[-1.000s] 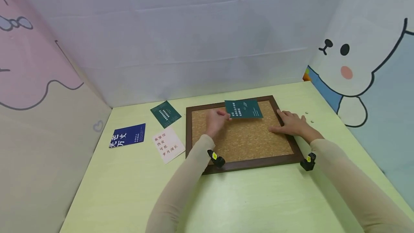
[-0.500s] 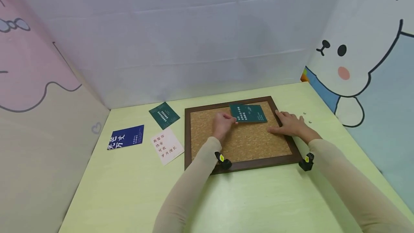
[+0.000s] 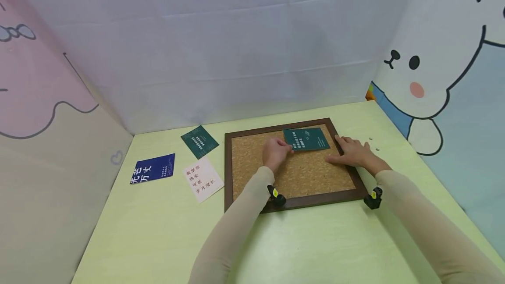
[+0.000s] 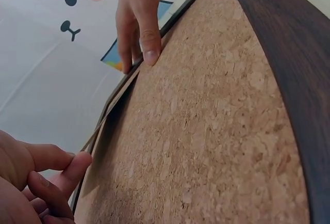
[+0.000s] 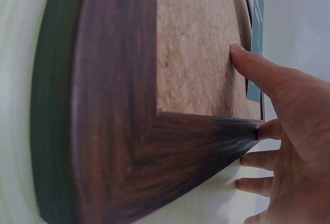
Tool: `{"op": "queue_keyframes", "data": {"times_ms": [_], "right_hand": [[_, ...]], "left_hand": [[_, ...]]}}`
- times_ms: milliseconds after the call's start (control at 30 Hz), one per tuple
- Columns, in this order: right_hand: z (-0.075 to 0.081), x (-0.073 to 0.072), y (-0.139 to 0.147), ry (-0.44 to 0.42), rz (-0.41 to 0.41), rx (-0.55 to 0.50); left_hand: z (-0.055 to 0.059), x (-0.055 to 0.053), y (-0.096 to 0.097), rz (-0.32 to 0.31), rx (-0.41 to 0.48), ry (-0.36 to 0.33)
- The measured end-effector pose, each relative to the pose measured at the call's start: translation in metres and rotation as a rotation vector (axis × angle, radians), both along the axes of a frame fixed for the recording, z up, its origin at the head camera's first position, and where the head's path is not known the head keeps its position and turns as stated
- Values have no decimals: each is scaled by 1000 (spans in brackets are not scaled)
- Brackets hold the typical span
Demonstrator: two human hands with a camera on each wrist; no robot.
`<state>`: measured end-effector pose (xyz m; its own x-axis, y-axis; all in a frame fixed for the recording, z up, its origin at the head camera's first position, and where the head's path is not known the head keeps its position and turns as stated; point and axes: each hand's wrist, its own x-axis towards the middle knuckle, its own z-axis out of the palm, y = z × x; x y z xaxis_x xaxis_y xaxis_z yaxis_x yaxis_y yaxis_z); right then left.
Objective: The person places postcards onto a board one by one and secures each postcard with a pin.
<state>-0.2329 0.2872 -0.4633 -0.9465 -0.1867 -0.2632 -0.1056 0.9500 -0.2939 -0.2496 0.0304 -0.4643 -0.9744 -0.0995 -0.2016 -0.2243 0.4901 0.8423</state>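
Note:
My left hand [image 3: 276, 152] pinches the left edge of a dark green printed card [image 3: 307, 139] between thumb and fingertips. The card lies close over the upper right part of a cork board [image 3: 293, 168] with a dark brown wooden frame. In the left wrist view the card [image 4: 111, 106] shows edge-on, its shadow falling on the cork. My right hand [image 3: 353, 151] rests on the frame's right side, fingers spread, with the thumb on the cork. From the right wrist view, the fingers [image 5: 262, 159] reach over the frame's outer edge.
Left of the board lie another green card [image 3: 200, 142], a white card with red writing [image 3: 203, 179] and a blue card [image 3: 153, 168]. Several small round pieces [image 3: 377, 149] sit on the table right of my right hand. A pale cloth wall [image 3: 252, 56] stands behind.
My left hand has moved right and a little toward me with the green card, which is now nearer the board's right side and lower. The right hand stays on the frame.

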Motion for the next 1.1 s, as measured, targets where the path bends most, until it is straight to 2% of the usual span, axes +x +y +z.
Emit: {"op": "queue_keyframes", "data": {"times_ms": [233,500,900,1100], "right_hand": [[-2,0,0,5,-3,7],[-4,0,-1,11,-3,9],[-2,1,-1,11,-4,5],[-3,0,-1,15,1,12]], "left_hand": [[0,0,0,-24,-38,-11],[-3,-6,2,-80,-106,-7],[-5,-6,1,-103,-151,20],[-4,-8,-2,-127,-193,6]]}}
